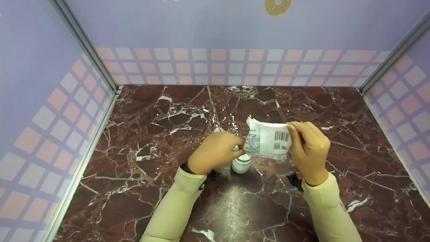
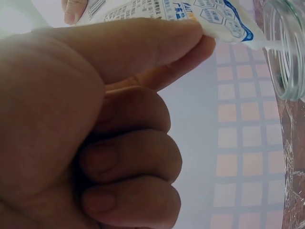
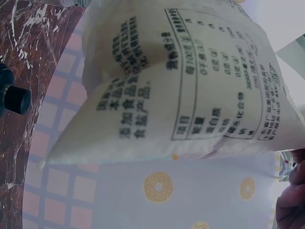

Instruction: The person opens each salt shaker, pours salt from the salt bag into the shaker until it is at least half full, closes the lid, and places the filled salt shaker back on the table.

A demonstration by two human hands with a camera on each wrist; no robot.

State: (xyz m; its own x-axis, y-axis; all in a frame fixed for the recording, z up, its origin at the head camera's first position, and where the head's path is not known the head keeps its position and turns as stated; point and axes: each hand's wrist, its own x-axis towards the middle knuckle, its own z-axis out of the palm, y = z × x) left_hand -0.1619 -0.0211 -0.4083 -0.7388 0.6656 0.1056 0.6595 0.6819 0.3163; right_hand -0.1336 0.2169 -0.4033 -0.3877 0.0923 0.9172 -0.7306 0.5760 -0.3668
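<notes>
Your left hand [image 1: 215, 152] and right hand [image 1: 310, 148] pinch the white bag [image 1: 267, 139]. It tilts toward the glass jar [image 1: 242, 166], well in from the surface's [image 1: 339, 116] far edge

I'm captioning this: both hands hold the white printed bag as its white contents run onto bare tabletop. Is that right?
Not quite: the white contents aren't running onto bare tabletop; the left wrist view shows them going into a glass jar. The left hand and right hand do hold the white printed bag.
</notes>
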